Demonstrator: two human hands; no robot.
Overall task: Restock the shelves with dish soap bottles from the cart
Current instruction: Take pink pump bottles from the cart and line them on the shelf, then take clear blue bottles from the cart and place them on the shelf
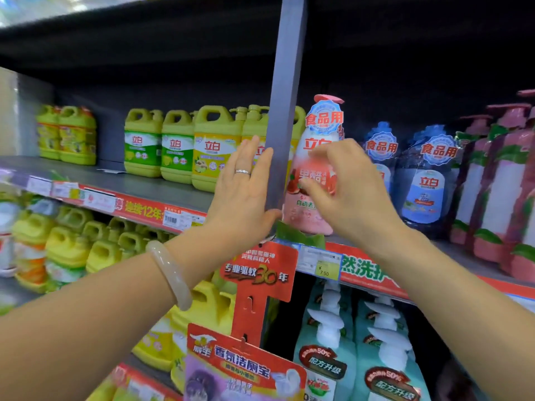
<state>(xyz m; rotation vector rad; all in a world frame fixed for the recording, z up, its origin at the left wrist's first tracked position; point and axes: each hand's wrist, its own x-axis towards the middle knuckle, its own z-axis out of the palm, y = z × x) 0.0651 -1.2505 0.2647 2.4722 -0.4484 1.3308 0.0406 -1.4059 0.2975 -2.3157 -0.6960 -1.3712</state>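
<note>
Nearest, at six o'clock, a glossy red cardboard hang-strip point(254, 287) dangles from the shelf edge. Above it the left hand point(243, 192) lies flat, fingers straight, against the grey metal upright point(285, 111), grasping nothing. At three o'clock of it, the right hand point(344, 186) curls loosely before the pink bottle point(311, 175), blurred; I cannot tell whether it grips. The bottle stands upright at the shelf front: smooth, rounded plastic. Best nudged back squarely, label forward. Behind, at ten o'clock, boxy green jugs point(176, 146) with moulded handles.
</note>
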